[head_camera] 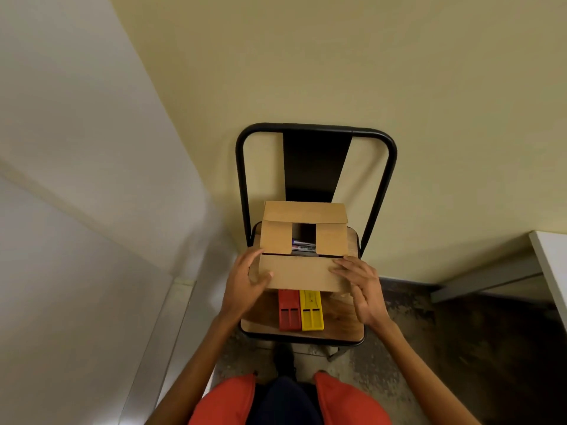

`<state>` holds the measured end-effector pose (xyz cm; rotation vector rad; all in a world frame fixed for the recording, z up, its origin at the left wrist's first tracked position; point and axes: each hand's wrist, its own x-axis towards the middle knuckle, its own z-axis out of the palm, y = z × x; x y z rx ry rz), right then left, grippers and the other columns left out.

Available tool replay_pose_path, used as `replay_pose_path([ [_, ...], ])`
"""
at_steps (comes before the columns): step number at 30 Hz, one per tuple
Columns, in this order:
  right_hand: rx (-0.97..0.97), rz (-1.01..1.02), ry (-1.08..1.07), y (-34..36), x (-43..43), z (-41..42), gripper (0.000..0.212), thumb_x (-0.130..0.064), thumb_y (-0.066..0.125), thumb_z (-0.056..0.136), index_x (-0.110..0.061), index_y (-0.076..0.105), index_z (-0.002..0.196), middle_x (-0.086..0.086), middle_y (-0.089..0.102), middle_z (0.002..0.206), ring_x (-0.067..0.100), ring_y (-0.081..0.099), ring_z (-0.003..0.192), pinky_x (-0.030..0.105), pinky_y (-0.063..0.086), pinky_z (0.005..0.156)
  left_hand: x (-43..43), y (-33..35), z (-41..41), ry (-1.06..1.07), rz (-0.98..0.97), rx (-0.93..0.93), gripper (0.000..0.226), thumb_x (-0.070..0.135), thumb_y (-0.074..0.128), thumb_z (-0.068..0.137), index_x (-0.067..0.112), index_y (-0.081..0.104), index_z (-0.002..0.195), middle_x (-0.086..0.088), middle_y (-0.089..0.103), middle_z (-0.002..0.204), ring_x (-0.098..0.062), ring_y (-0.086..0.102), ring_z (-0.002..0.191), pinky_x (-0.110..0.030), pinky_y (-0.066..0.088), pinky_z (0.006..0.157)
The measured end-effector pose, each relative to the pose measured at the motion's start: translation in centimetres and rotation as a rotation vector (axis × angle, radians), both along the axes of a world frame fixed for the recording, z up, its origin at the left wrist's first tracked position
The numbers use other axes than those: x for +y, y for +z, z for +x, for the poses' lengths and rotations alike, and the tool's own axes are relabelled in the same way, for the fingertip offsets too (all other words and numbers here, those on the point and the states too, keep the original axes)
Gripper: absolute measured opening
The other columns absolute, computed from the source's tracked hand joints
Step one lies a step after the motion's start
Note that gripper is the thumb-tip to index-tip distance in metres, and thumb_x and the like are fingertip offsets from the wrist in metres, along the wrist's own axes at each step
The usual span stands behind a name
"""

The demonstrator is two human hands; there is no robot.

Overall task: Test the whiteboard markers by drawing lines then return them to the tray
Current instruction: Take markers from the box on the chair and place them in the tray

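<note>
A white panel [61, 148] fills the far left, with a pale rail [165, 317] along its lower edge down towards the floor. Next comes the left hand [242, 280], laid on the left end of the front flap [300, 273] of a cardboard box [276, 237]. Its fingers reach fairly straight to the flap's far corner, its thumb lies flat on the flap's top face, and its grip is loose, closed round nothing. The box stands on the wooden seat [340, 320] of a black metal chair [316, 130] set against a cream wall. Its two side flaps are folded inwards with a gap between them and its rear flap stands up. Through that gap show the markers [303, 247], lying inside the box. One has a white label with dark print and another shows a purple band, but the lettering is too small to read. On the seat just in front of the box lie a red plastic piece [289, 312] and a yellow plastic piece [311, 312], side by side and touching, their far ends hidden under the front flap. The yellow one bears a small dark mark that cannot be read. The right hand [363, 289] rests its straight fingertips on the flap's right end, its grip also slack and holding nothing. At the far right a white bench [552, 262] juts in above the mottled dark floor [460, 332]. An orange garment [227, 403] shows at the bottom.
</note>
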<state>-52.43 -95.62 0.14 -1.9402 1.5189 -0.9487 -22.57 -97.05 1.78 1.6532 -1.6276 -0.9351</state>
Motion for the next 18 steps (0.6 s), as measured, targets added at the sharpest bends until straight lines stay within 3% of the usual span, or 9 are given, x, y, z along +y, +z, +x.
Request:
replay_pose_path([
  [5, 0.301, 0.023, -0.021, -0.6, 0.6, 1.0, 0.054, -0.021, 0.042, 0.081, -0.024, 0.065, 0.130, -0.008, 0.055, 0.143, 0.017, 0.040, 0.140, 0.044, 0.036, 0.111, -0.4, -0.4, -0.7, 0.018, -0.010, -0.189, 0.057, 0.029, 0.072, 0.089, 0.028, 0.050, 0.141, -0.006, 0.030, 0.156, -0.020, 0.036, 0.137, -0.041, 0.042, 0.103],
  [9, 0.344, 0.030, -0.078, -0.6, 0.6, 1.4, 0.050, -0.022, 0.043, 0.082, -0.026, 0.068, 0.125, -0.008, 0.060, 0.137, 0.017, 0.046, 0.134, 0.040, 0.034, 0.110, -1.0, -0.4, -1.5, 0.063, 0.063, -0.236, 0.055, 0.031, 0.076, 0.085, 0.031, 0.052, 0.135, -0.012, 0.029, 0.155, -0.034, 0.038, 0.138, -0.054, 0.045, 0.104],
  [12, 0.203, -0.010, -0.205, 1.5, -0.2, 2.1, 0.041, -0.021, 0.043, 0.084, -0.022, 0.074, 0.111, -0.005, 0.072, 0.112, 0.015, 0.059, 0.112, 0.034, 0.034, 0.101, -2.0, 0.4, -1.9, 0.068, 0.076, -0.234, 0.046, 0.036, 0.076, 0.083, 0.030, 0.058, 0.124, -0.007, 0.034, 0.151, -0.028, 0.042, 0.134, -0.051, 0.043, 0.106],
  [14, 0.145, 0.009, -0.298, 3.2, -1.7, 2.6, 0.034, -0.023, 0.044, 0.088, -0.020, 0.075, 0.102, -0.005, 0.073, 0.100, 0.013, 0.058, 0.101, 0.033, 0.034, 0.096, -3.1, 1.0, -2.1, 0.039, 0.106, -0.247, 0.042, 0.041, 0.075, 0.083, 0.028, 0.060, 0.120, -0.002, 0.043, 0.142, -0.024, 0.048, 0.127, -0.048, 0.045, 0.104],
  [18, 0.256, 0.203, -0.281, 5.1, -5.8, 3.5, 0.026, -0.028, 0.050, 0.092, -0.019, 0.072, 0.104, -0.002, 0.070, 0.114, 0.019, 0.051, 0.117, 0.040, 0.032, 0.099, -5.7, 2.5, -3.4, 0.003, 0.202, -0.369, 0.055, 0.041, 0.073, 0.083, 0.024, 0.050, 0.130, -0.005, 0.046, 0.135, -0.025, 0.047, 0.125, -0.043, 0.044, 0.101],
])
